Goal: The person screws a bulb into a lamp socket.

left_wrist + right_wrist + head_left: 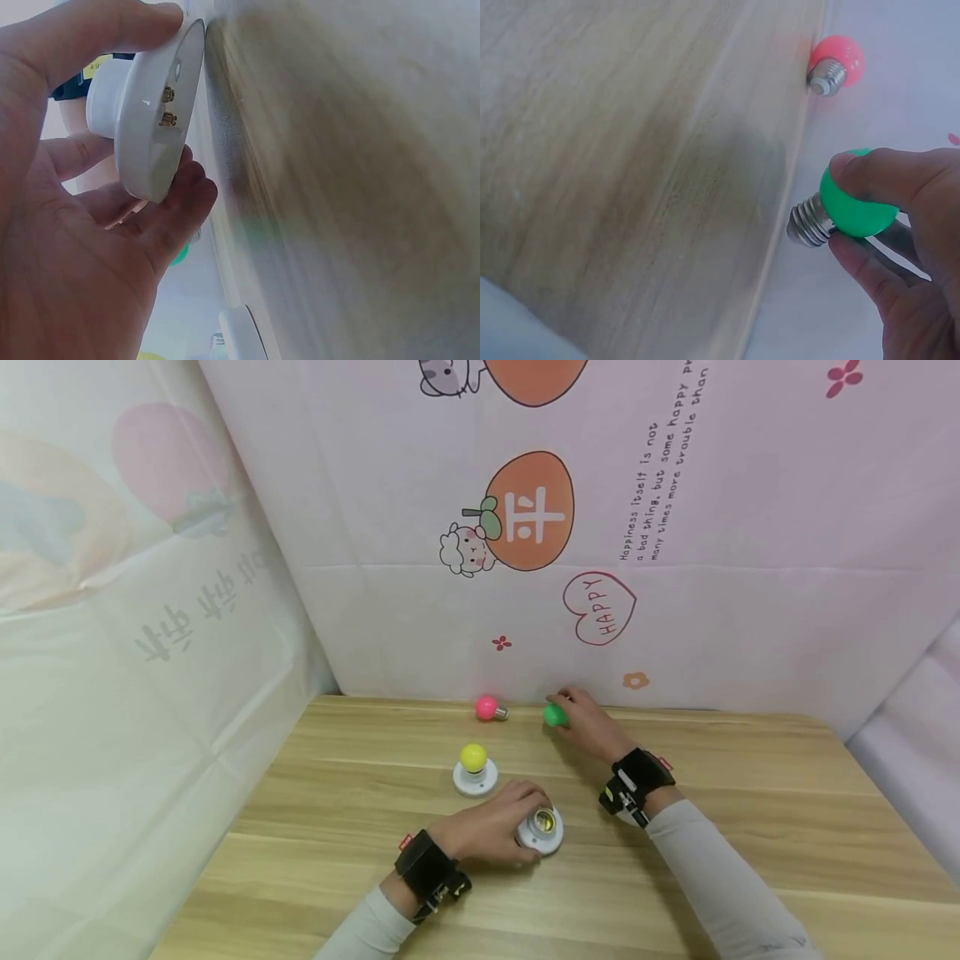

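While pinching the green bulb (862, 206) by its globe between thumb and fingers of the right hand (592, 727), leaves the thread (810, 222) bare past the fingertips, seemingly to keep it unobstructed. Grips the socket (142, 124) by the rim between thumb and curled fingers of the left hand (491, 828), probably to leave its mouth uncovered. Just beyond the left knuckles, has the yellow bulb (473, 757) upright in a base (477, 787), likely steadied by that broad disc. Left of the right fingertips, near the cloth (412, 635), shows the pink bulb (486, 707) lying sideways.
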Demonstrator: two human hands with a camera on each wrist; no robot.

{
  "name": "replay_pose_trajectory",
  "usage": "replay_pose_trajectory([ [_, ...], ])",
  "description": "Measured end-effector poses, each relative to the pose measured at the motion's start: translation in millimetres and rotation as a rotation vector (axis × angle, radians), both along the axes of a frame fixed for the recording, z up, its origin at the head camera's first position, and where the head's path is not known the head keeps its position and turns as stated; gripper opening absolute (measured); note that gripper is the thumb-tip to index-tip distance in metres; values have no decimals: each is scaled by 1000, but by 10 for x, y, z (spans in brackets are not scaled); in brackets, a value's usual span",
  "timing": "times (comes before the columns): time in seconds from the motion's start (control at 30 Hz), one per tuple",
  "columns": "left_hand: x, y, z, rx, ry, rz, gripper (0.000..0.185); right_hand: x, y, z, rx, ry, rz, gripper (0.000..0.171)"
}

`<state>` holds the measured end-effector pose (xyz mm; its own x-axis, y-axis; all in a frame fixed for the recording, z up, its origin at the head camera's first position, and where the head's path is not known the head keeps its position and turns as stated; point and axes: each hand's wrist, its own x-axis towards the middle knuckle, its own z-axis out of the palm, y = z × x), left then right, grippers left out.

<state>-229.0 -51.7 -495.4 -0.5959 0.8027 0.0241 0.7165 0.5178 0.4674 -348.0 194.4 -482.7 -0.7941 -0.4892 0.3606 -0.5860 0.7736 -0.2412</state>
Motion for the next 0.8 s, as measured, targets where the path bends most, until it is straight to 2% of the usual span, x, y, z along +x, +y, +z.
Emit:
replay_pose_trajectory([
  [0.23, 4, -13, 20, 12, -13, 3, 60, 70, 3, 50, -23, 20, 28, 49],
  [0.47, 12, -4, 28, 26, -2, 0, 59, 207, -16, 127, -3, 44, 25, 48],
  [0.8, 14, 2, 14, 63, -28, 20, 62, 438, -62, 271, 6, 47, 59, 57],
])
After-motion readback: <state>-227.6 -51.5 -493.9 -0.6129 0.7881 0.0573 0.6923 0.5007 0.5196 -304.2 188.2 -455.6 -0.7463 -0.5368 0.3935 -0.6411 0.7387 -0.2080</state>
